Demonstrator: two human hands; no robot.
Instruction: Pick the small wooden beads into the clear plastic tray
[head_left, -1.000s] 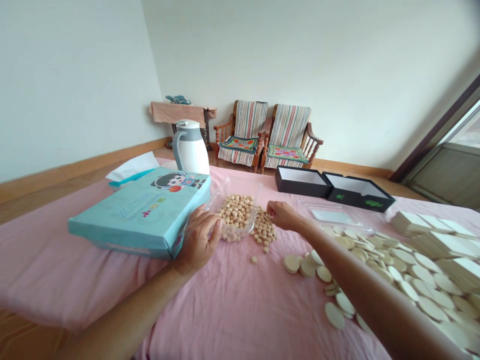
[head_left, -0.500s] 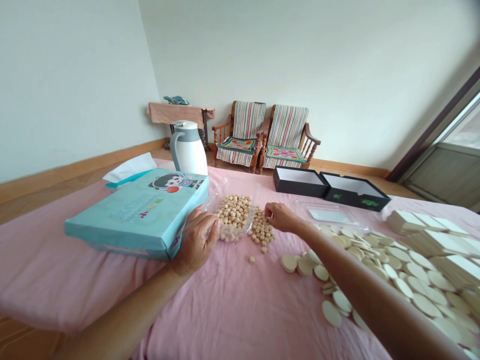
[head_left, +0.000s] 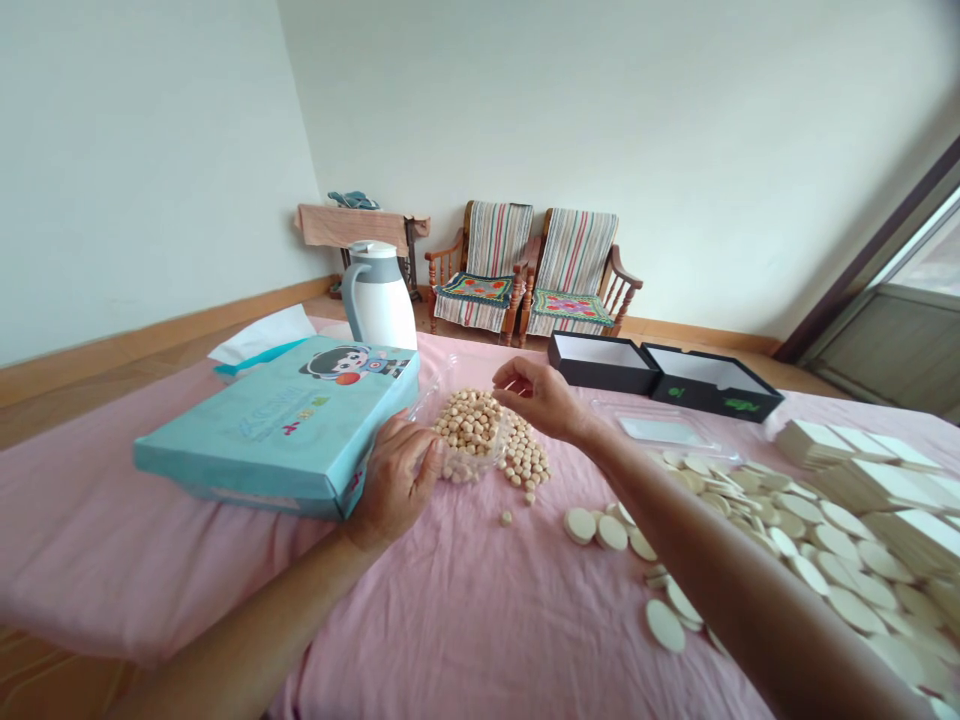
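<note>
A clear plastic container point(head_left: 459, 470) full of small round wooden beads point(head_left: 469, 420) stands on the pink cloth. My left hand point(head_left: 397, 480) is closed at its left wall, thumb toward the front; the fingertips are partly hidden. Over the container's right rim hovers my right hand point(head_left: 541, 398), palm down, fingers bent and loosely apart, with nothing visible in them. Just below it, against the container's right side, lies a loose heap of beads point(head_left: 525, 458). One single bead point(head_left: 506, 518) sits apart, nearer me.
Left of the container is a light-blue box point(head_left: 262, 430), with a white-and-grey jug point(head_left: 382, 305) behind it. Wooden discs point(head_left: 810, 540) and stacked pale rectangular pieces point(head_left: 892, 470) cover the right. Beyond are a clear plastic lid point(head_left: 667, 430) and black open boxes point(head_left: 712, 395).
My right hand has risen from the loose bead heap and moved left to above the container's rim, its fingers loosening. My left hand has stayed at the container.
</note>
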